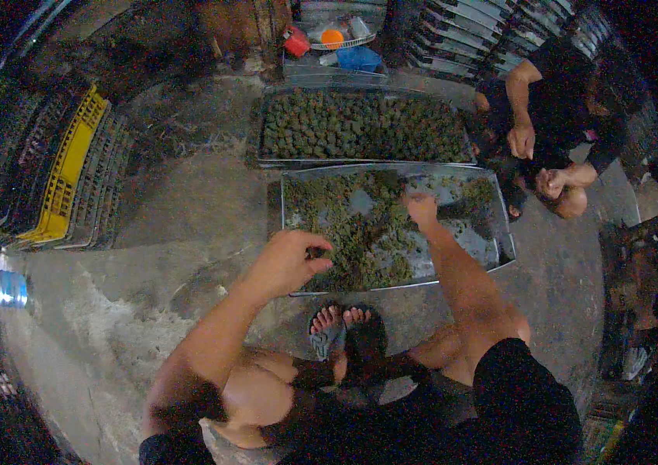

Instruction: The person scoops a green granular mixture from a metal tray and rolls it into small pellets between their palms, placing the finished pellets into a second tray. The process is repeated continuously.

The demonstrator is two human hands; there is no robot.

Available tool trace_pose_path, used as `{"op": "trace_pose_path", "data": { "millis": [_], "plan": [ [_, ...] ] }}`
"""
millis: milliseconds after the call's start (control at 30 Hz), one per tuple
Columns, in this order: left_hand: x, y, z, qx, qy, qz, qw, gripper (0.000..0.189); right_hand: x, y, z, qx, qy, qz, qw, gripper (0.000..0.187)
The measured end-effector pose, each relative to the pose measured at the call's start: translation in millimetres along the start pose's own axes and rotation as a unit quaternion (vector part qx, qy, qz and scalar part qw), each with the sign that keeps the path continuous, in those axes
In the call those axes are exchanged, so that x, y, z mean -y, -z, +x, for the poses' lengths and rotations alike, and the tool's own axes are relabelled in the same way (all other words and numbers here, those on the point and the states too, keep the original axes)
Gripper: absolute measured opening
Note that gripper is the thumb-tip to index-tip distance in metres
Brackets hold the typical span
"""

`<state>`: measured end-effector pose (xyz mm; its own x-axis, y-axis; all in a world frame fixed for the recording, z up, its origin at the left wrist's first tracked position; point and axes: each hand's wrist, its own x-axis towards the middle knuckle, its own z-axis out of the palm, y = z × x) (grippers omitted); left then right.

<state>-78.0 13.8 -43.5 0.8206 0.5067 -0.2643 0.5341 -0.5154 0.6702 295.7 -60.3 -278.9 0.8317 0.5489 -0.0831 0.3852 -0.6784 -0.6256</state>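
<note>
A shallow metal tray (427, 283) lies on the floor before my feet. Loose, greenish-brown crumbly plant-like material (358, 244) is spread unevenly in it, with bare patches of the tray bottom showing. My left hand (291, 261) hovers at the tray's near left side, thumb and fingers apart; a dark gap shows between them, and nothing held can be made out. Inside the far right part of the tray, my right hand (422, 209) reaches down by the material, its fingers bent and blurred. Whether it grips anything cannot be seen.
Beyond lies a second tray (294, 161) filled with rounded greenish clumps (363, 125). A co-worker (561, 104) sits at the right. Stacked plastic crates, one yellow (73, 168), stand left. A blue scoop-like container (358, 58) and a red container (296, 41) are at the back.
</note>
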Motion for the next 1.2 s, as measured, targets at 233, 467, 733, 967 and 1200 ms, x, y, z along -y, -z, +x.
{"op": "trace_pose_path", "data": {
  "millis": [233, 467, 733, 967, 1200],
  "plan": [
    [-6, 2, -18, 0.002, -0.118, 0.035, 0.992, 0.028, 1, -32, 17, 0.04, 0.161, -0.009, 0.986, 0.074],
    [2, 17, -23, 0.074, -0.069, -0.059, 0.993, 0.028, -2, -70, 75, 0.077, -0.031, -0.054, 0.995, 0.089],
    [17, 20, -15, 0.092, -0.067, -0.087, 0.99, 0.024, -34, -113, 98, 0.14, -0.018, 0.073, 0.987, 0.072],
    [11, 22, -1, 0.117, 0.001, -0.064, 0.991, 0.031, -65, -134, 111, 0.198, -0.103, 0.205, 0.953, 0.06],
    [17, 15, 7, 0.093, -0.008, -0.079, 0.992, 0.03, -55, -141, 110, 0.191, -0.128, 0.31, 0.923, 0.049]
  ]
}}
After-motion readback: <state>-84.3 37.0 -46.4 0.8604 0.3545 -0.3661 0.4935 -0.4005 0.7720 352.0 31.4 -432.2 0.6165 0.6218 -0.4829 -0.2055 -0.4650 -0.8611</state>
